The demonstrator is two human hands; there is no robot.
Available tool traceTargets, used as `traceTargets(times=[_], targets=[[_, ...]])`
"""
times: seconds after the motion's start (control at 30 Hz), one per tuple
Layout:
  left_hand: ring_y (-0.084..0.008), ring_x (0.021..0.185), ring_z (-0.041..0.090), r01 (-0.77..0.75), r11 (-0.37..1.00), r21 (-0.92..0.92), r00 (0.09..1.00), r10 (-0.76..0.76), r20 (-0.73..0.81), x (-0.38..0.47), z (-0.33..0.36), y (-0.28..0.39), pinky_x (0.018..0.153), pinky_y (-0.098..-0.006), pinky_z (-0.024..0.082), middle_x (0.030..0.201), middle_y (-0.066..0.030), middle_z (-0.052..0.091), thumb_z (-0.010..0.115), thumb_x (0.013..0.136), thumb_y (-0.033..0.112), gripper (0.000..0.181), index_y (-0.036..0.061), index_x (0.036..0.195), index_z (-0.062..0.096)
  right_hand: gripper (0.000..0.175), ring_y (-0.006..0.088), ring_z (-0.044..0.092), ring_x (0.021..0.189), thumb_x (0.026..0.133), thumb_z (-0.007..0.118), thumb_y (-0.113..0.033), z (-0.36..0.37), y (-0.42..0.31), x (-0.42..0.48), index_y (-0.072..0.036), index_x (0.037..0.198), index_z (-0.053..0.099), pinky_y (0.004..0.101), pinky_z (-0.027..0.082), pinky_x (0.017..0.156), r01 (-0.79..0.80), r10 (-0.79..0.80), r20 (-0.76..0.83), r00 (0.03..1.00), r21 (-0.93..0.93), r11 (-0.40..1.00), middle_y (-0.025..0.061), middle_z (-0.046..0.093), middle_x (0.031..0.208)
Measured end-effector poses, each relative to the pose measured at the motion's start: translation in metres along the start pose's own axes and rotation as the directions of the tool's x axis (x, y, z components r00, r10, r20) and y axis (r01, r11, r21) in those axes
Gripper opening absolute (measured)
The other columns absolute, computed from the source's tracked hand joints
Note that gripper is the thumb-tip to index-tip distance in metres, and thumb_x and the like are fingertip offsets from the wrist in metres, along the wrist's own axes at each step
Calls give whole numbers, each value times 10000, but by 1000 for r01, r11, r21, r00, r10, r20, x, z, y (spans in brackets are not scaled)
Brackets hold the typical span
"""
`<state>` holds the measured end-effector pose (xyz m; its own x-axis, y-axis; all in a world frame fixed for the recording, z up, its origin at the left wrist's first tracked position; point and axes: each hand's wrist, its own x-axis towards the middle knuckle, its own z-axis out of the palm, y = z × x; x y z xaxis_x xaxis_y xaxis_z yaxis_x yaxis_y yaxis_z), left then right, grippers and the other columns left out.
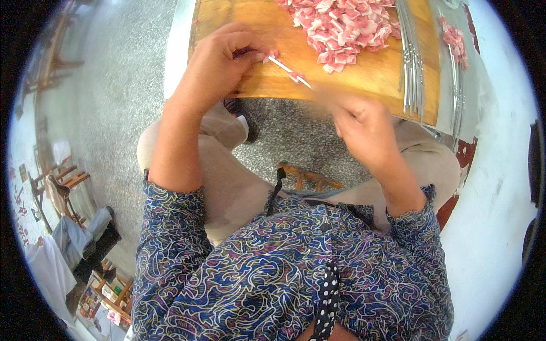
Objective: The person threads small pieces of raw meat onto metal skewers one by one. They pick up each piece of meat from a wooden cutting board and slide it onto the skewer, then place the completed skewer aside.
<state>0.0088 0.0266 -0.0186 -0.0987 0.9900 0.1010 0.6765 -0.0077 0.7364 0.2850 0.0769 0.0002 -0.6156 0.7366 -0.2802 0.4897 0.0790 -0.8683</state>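
Observation:
A thin metal skewer (280,65) slants over the near edge of the wooden cutting board (273,85). My right hand (367,128), partly blurred by motion, grips its lower end. Partway along the shaft sits a small piece of raw meat (296,76). Thumb and fingers of my left hand (226,64) pinch another small piece of raw meat (272,55) at the upper end. Whether the tip has passed through that piece, I cannot tell. Beyond both hands lies a heap of cut raw pink meat (341,30) on the board.
Several bare metal skewers (411,68) lie along the board's right side. Farther right, several skewers threaded with meat (455,42) rest on a pale surface beside the wall (499,128). A wooden stool (307,177) shows between my knees. Another person (70,238) is at the lower left.

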Motion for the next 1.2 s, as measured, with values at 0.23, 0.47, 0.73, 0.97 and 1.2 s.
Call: traceTargets(times=[0.23, 0.47, 0.73, 0.97, 1.2], targets=[[-131, 939, 668, -18, 967, -254, 979, -34, -200, 4, -5, -5, 836, -268, 532, 981, -14, 713, 764, 945, 121, 139, 29, 1049, 766, 287, 182, 616, 586, 991, 646, -93, 3, 0, 13, -109, 1259, 747, 344, 488, 585, 116, -118, -107, 987, -25, 993, 213, 688, 770], [-86, 938, 658, 36, 972, -234, 950, -106, -293, 21, 10, -5, 839, -255, 534, 1029, 10, 728, 753, 969, 122, 131, 50, 1078, 760, 301, 41, 474, 595, 1015, 650, -88, -31, -14, 5, -147, 1292, 753, 253, 415, 556, 48, -37, -283, 958, 31, 998, -15, 596, 669], [-277, 949, 694, -287, 935, 209, 911, 334, -243, 56, 43, 13, 825, -351, 566, 1068, -100, 699, 768, 876, 55, 209, 65, 1084, 778, 309, 19, 435, 610, 1048, 623, -106, -45, 3, 3, -127, 1337, 729, 211, 358, 550, 197, -149, -360, 921, 100, 975, -78, 492, 680], [-244, 958, 695, -225, 960, 169, 952, 253, -174, 51, 29, 6, 834, -341, 563, 1063, -99, 690, 775, 874, 63, 148, 32, 1018, 772, 306, 19, 444, 616, 1053, 616, -111, -51, 3, -3, -120, 1338, 728, 209, 363, 560, 157, -104, -323, 941, 140, 978, -76, 500, 698], [-319, 1029, 679, -164, 985, 45, 971, 170, -169, 37, 34, 20, 877, -409, 555, 1093, -90, 694, 751, 893, 151, 212, 115, 1103, 749, 298, 26, 450, 618, 1058, 619, -142, -54, 10, -8, -129, 1334, 731, 207, 377, 569, 114, -69, -317, 946, 124, 986, -70, 510, 708]])
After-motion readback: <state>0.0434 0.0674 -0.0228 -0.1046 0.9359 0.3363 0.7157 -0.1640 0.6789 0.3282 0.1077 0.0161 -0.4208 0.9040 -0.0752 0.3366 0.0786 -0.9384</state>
